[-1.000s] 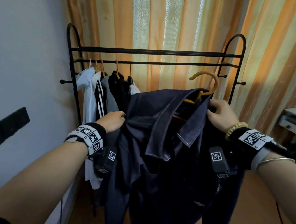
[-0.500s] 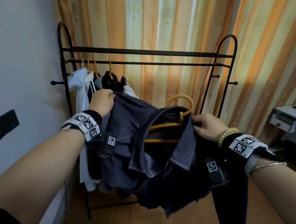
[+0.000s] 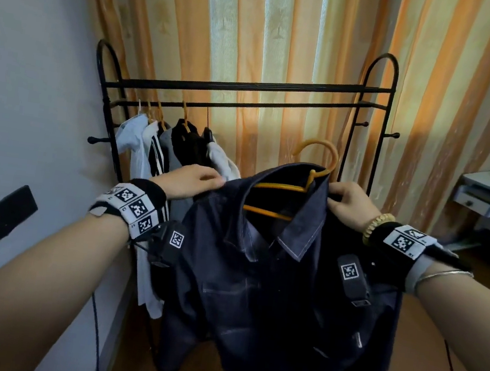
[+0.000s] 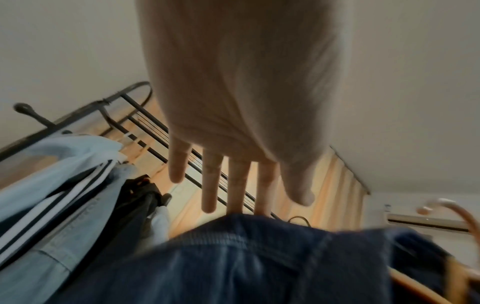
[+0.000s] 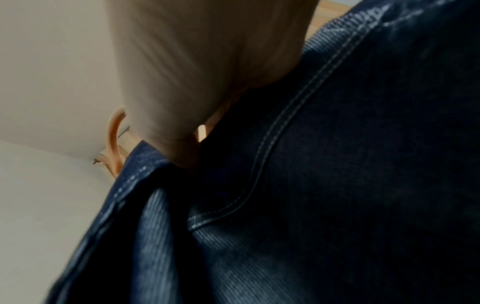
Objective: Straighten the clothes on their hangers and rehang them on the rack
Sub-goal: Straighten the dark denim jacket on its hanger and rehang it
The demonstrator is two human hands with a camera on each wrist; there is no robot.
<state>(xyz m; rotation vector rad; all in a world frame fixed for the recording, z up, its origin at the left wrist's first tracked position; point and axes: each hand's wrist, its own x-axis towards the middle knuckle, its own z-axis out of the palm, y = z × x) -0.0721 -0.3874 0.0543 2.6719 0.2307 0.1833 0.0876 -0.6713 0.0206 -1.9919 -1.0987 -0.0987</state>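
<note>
While a dark denim shirt (image 3: 259, 280) hangs on an orange hanger (image 3: 306, 181) held up in front of a black clothes rack (image 3: 249, 92), two hands work at its shoulders. At the shirt's left shoulder, the left hand (image 3: 189, 181) lies flat with its fingers (image 4: 235, 185) straight and slightly spread, tips touching the denim. By the collar, just beside the hanger's hook, the right hand (image 3: 347, 203) pinches the fabric, thumb pressed into a fold. Several white, striped and black garments (image 3: 160, 155) hang bunched at the rack's left end. Striped orange curtains (image 3: 257, 31) fall behind the rack.
</note>
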